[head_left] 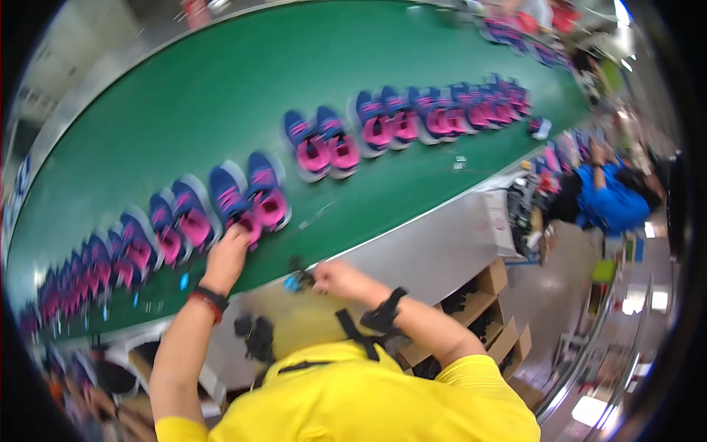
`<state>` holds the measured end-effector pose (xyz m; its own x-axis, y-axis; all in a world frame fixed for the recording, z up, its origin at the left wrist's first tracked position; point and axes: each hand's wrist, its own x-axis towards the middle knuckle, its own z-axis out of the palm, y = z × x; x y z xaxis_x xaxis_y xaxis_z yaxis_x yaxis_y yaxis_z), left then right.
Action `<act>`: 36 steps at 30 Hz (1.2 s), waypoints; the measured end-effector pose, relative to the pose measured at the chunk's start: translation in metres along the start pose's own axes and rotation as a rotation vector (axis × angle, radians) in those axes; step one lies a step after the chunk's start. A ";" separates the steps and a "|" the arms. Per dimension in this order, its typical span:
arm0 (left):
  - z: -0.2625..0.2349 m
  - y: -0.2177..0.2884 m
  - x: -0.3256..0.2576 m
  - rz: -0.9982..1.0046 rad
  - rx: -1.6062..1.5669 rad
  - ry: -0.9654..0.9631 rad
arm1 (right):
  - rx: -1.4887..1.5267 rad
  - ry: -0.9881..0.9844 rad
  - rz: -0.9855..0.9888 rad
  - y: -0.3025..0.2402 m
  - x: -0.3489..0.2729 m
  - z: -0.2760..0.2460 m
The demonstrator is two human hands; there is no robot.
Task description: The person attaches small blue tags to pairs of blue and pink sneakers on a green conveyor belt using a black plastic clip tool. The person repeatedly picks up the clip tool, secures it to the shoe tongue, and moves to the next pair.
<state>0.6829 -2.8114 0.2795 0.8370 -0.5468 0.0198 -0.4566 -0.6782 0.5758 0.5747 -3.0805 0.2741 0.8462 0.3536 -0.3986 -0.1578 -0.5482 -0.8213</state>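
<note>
My left hand [227,259] is closed on the heel of a navy-and-pink sneaker [230,193], its fingers at the shoe's pink collar. The mate of that sneaker [266,193] stands close on its right, toe pointing away from me. Over the near edge of the green conveyor belt [339,221], my right hand [342,281] is curled shut. Beside its fingertips shows a small blue-and-dark item [296,280], too blurred to name. Whether the right fingers grip it cannot be made out.
Pairs of matching sneakers run in a line along the belt, left [132,247] and right [442,114]. A metal ledge [434,228] borders it. Cardboard boxes [479,302] holding dark items stand below. A person in blue [615,199] works at the right.
</note>
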 end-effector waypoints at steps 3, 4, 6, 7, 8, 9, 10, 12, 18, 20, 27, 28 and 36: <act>0.003 0.000 -0.003 0.059 -0.017 0.044 | 0.387 0.015 0.136 -0.012 0.014 -0.005; 0.002 -0.001 -0.005 0.027 0.010 0.039 | 0.523 -0.033 0.255 -0.039 0.020 -0.012; 0.002 -0.002 -0.008 0.004 0.028 0.026 | 0.499 -0.031 0.318 -0.066 0.030 -0.011; 0.004 -0.002 -0.008 -0.001 0.022 0.026 | 0.480 -0.016 0.354 -0.070 0.034 -0.011; 0.004 0.000 -0.009 -0.010 0.019 0.037 | 0.468 -0.006 0.333 -0.072 0.039 -0.004; 0.002 -0.002 -0.013 -0.018 0.021 0.038 | 0.474 -0.011 0.323 -0.071 0.043 0.004; 0.005 -0.001 -0.014 -0.025 0.017 0.043 | 0.474 -0.013 0.317 -0.068 0.045 0.009; 0.008 -0.001 -0.015 -0.026 0.018 0.053 | 0.486 -0.028 0.330 -0.070 0.049 0.016; 0.009 -0.002 -0.015 -0.024 0.052 0.032 | 0.572 -0.117 0.350 -0.072 0.056 0.040; 0.009 -0.003 -0.013 -0.028 0.060 0.018 | 0.584 -0.207 0.331 -0.073 0.058 0.043; -0.012 0.002 -0.009 0.065 0.117 -0.093 | 0.396 -0.312 0.246 -0.078 0.081 0.000; -0.010 0.003 -0.012 0.136 0.174 -0.134 | 0.329 -0.324 0.242 -0.083 0.081 -0.007; -0.018 0.022 -0.016 -0.173 0.124 -0.197 | -0.486 0.141 -0.472 -0.061 0.105 -0.056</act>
<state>0.6645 -2.8087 0.3070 0.8366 -0.4941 -0.2365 -0.3556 -0.8182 0.4518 0.7021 -3.0519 0.3053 0.8317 0.5538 0.0406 0.4616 -0.6490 -0.6047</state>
